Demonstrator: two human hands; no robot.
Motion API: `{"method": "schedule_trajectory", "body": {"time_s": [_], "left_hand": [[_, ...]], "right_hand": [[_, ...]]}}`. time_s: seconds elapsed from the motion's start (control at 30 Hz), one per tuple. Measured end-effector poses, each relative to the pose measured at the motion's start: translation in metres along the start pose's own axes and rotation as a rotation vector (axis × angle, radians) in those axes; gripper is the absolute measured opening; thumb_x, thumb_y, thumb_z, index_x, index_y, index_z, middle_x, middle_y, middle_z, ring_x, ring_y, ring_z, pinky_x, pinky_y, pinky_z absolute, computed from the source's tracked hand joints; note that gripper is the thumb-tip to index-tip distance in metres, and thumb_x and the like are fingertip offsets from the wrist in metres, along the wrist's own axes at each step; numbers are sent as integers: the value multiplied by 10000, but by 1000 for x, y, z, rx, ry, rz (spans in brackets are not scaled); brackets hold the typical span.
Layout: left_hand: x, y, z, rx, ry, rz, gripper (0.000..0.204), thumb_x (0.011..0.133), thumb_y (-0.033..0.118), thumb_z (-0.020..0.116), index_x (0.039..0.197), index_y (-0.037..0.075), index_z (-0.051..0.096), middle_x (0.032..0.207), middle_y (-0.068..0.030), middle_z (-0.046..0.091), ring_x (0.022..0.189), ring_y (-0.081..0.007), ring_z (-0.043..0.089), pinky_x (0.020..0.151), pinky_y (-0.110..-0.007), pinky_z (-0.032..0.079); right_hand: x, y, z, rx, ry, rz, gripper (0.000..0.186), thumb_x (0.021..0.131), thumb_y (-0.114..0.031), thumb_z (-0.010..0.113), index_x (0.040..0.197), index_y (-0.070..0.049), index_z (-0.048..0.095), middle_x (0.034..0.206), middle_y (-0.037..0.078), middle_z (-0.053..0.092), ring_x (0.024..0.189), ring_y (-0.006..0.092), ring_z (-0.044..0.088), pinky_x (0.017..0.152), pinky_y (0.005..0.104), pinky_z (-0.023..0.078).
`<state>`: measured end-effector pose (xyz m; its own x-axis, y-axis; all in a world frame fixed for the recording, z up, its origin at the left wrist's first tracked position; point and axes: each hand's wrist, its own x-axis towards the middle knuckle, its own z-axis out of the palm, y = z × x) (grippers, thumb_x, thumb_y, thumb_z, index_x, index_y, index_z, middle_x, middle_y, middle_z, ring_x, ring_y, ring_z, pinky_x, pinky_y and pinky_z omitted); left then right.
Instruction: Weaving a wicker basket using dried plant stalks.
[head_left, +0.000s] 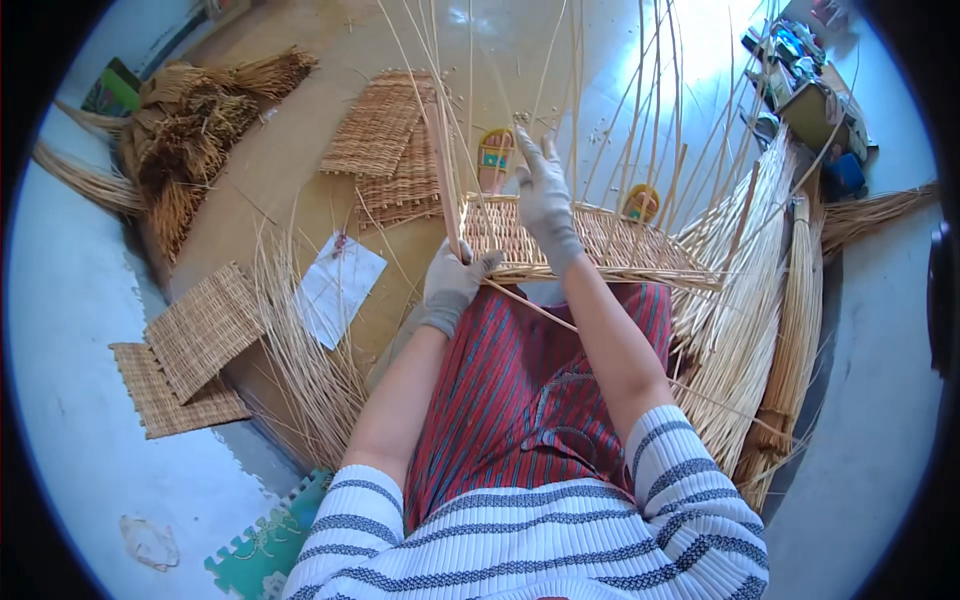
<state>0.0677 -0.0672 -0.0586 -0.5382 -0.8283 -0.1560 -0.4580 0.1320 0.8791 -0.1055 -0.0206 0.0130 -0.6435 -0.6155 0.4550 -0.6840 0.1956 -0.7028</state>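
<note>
**Wicker basket on my lap, both gloved hands at its rim**

The wicker basket (600, 245), partly woven, rests across my knees over the red striped skirt (520, 390), with thin upright stakes (560, 90) rising from its rim. My left hand (452, 285), in a grey glove, is clenched around a bundle of stakes at the basket's near-left corner. My right hand (545, 195), also gloved, lies over the woven wall with fingers spread upward among the stakes; I cannot tell whether it grips one. Loose willow rods (745, 300) are piled just right of the basket. Flat woven mats (385, 130) lie on the floor beyond it, two more woven mats (195, 340) to my left, near a sheet of paper (340, 285).
</note>
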Motion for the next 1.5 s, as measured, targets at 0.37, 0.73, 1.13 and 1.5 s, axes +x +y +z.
{"method": "schedule_trajectory", "body": {"time_s": [0.37,0.73,1.13,1.5], "left_hand": [[11,-11,-12,-47,-18,-15,609,704,507,910,786,97,467,660,-29,481,606,-181,466,609,-367,454],[23,-44,-15,-198,-50,202,453,943,471,707,943,35,583,750,-35,558,709,-142,505,706,-331,488],[-23,12,-31,545,469,458,483,939,157,634,1408,111,528,1129,-143,647,1119,-303,595,999,-439,456],[6,27,-4,616,-174,446,462,959,222,608,1409,256,510,898,-140,737,816,-352,714,724,-481,543]], "right_hand": [[-97,14,-64,-348,21,68,426,810,-50,729,1223,-154,714,1114,101,686,1088,297,605,1014,420,443],[-85,-33,-63,-551,-569,-40,1006,786,-453,808,1574,-64,320,910,140,697,965,332,630,953,456,447],[-83,34,-30,-369,-430,-159,677,810,-243,773,1438,-150,537,816,81,710,783,294,682,728,440,530],[-96,1,-90,-92,-372,139,294,933,-244,702,1179,-84,691,892,136,744,768,261,721,693,360,575]]}}
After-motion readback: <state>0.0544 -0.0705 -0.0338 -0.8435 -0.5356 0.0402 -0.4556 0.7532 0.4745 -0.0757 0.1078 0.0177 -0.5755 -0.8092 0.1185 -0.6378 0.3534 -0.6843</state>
